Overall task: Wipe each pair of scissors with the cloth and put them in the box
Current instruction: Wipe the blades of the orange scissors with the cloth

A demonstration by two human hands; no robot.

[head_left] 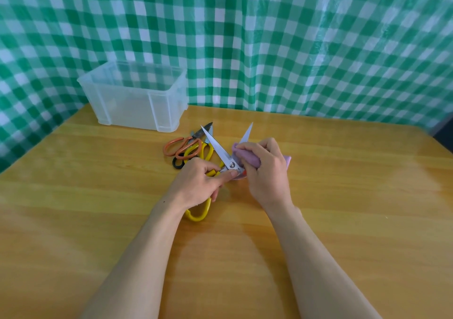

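Green and white checked sheet [294,37] hangs behind a yellow wood table [343,220], and a clear box [127,108] sits at the table's 11 o'clock edge, close by the sheet. Near the middle, the left hand [198,184] curls its fingers round the yellow handle of open scissors [220,151], with blades pointing to 12 and 1 o'clock. The right hand [267,171] grips a purple cloth [247,158] on the 1 o'clock blade, and a pile [186,147] of other scissors lies at 11 o'clock from the hands, near the box.
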